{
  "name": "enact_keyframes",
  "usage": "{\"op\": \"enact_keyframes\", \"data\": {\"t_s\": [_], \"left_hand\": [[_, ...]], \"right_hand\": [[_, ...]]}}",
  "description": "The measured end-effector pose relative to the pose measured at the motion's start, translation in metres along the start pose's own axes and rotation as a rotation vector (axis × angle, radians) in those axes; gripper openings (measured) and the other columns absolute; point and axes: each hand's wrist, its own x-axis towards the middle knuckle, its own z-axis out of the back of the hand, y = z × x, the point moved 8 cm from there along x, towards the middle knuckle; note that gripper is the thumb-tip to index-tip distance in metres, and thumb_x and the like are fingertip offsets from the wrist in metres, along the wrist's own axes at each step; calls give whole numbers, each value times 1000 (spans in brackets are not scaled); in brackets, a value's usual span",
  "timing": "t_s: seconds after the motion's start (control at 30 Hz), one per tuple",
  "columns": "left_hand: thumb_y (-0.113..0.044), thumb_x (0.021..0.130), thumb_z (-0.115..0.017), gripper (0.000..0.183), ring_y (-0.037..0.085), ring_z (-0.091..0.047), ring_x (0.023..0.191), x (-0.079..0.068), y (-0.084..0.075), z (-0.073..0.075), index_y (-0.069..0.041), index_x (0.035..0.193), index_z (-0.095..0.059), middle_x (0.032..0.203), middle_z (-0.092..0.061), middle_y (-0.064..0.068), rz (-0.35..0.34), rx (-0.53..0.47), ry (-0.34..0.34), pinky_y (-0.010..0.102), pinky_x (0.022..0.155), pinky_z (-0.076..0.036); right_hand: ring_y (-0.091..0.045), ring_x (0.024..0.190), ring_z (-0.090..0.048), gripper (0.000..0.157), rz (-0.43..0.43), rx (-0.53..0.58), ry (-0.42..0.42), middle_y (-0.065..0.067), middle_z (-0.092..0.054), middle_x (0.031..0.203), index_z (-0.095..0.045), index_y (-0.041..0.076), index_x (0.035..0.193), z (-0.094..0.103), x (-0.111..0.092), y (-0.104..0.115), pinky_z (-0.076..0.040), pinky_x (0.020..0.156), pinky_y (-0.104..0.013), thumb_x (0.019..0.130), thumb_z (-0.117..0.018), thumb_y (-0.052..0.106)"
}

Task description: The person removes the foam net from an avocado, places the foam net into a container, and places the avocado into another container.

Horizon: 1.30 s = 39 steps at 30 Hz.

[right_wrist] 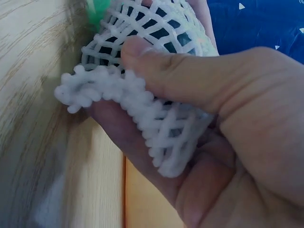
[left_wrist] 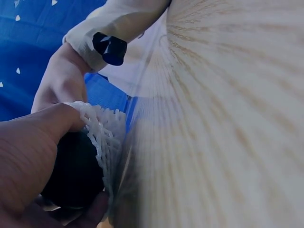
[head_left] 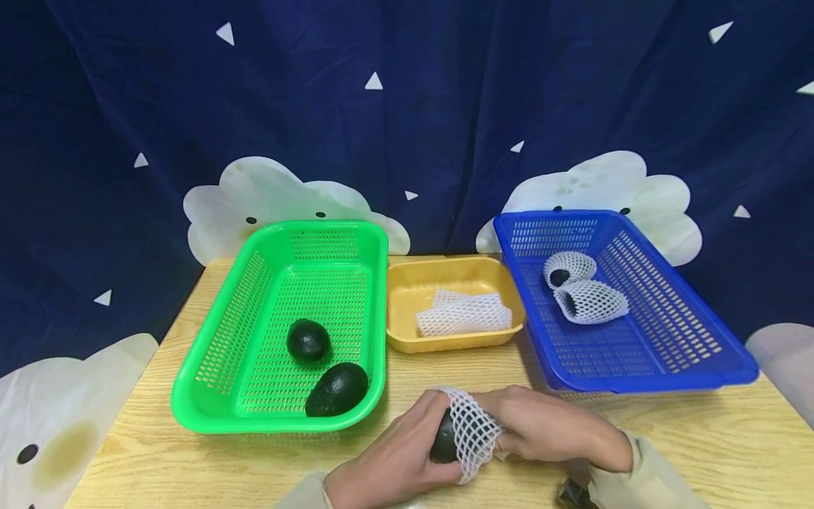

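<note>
At the table's front, in the head view, my left hand (head_left: 397,456) grips a dark avocado (head_left: 445,440) by its left side. A white foam net sleeve (head_left: 475,431) covers the avocado's right part. My right hand (head_left: 537,423) pinches the sleeve's right end between thumb and fingers. The left wrist view shows the bare dark end of the avocado (left_wrist: 76,166) within the left fingers, the sleeve's edge (left_wrist: 102,130) around it. In the right wrist view the thumb presses on the mesh (right_wrist: 142,102), whose open end gathers over the fingers; dark skin shows through the holes.
A green basket (head_left: 280,424) at left holds two bare avocados (head_left: 308,341). Behind the hands, a yellow tray (head_left: 407,345) contains flattened foam sleeves (head_left: 464,316). In the blue basket (head_left: 642,382) at right lie two sleeved avocados (head_left: 591,302). A dark blue curtain (head_left: 432,127) hangs behind.
</note>
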Motion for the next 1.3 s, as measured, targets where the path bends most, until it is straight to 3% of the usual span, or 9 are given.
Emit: {"op": "enact_keyframes", "data": {"t_s": [0.43, 0.73, 1.0, 1.3], "left_hand": [[-33, 88, -73, 49, -2, -52, 95, -1, -6, 5, -15, 127, -50, 117, -55, -6, -52, 89, -46, 10, 83, -48], [-30, 85, -71, 48, 0, -53, 95, -1, -5, 6, -14, 126, -52, 119, -55, -4, -26, 96, -39, 10, 82, -49], [-32, 85, -71, 49, -1, -51, 90, 0, -4, 6, -16, 127, -51, 118, -54, -5, 8, 51, -18, 8, 77, -45], [-35, 88, -71, 48, -2, -51, 91, -1, -3, 5, -17, 127, -51, 117, -54, -5, -1, 51, -12, 9, 78, -47]], "right_hand": [[6, 100, -64, 43, 18, 38, 2, 18, -72, 116, -66, 28, 132, 2, 1, -1, -59, 91, -26, 93, -68, 9], [6, 105, -64, 42, 1, 26, -14, 18, -71, 117, -66, 28, 132, 3, 1, -4, -59, 92, -27, 94, -68, 8], [8, 86, -59, 32, 15, 57, -50, 22, -66, 98, -66, 32, 114, 4, 4, -2, -56, 82, -21, 92, -69, 10], [9, 86, -61, 24, 7, 66, -59, 20, -70, 97, -67, 32, 111, 1, 5, -1, -56, 81, -20, 93, -72, 18]]}}
